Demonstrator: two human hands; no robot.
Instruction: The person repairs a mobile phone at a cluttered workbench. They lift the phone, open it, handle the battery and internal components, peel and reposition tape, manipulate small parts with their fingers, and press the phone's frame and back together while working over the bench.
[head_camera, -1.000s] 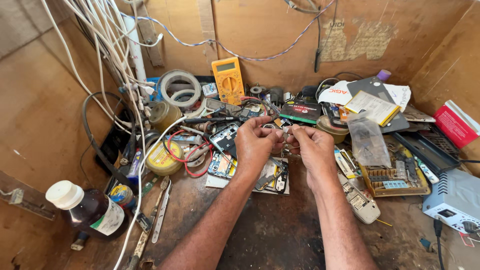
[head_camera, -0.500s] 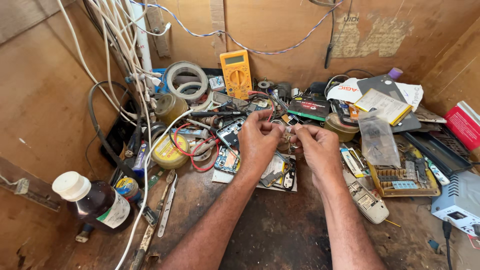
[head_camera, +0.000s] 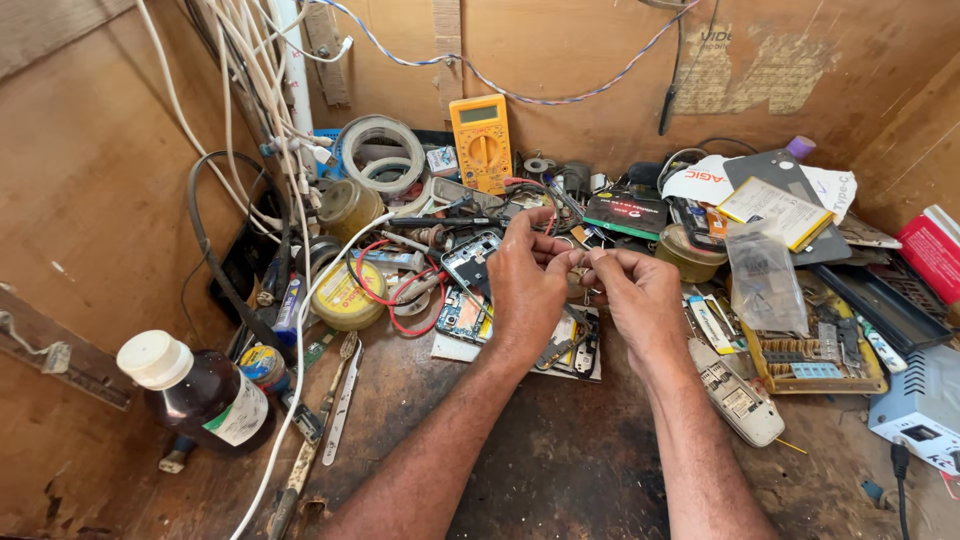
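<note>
Two hands, left hand (head_camera: 525, 285) and right hand (head_camera: 640, 295), meet fingertip to fingertip, each grip pinching a tiny metal part (head_camera: 578, 268) above the opened phone frame (head_camera: 570, 345). It looks light, fiddly, easily dropped; best held by its edges.

This is looking like a small electronics repair workshop. A yellow multimeter (head_camera: 481, 140), tape rolls (head_camera: 381, 155), opened phones (head_camera: 468, 262) and loose wires (head_camera: 262, 90) are lying crowded on a worn wooden bench (head_camera: 560, 470).

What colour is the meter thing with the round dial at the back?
The multimeter is yellow-orange with a grey screen, seen in the head view.
</note>
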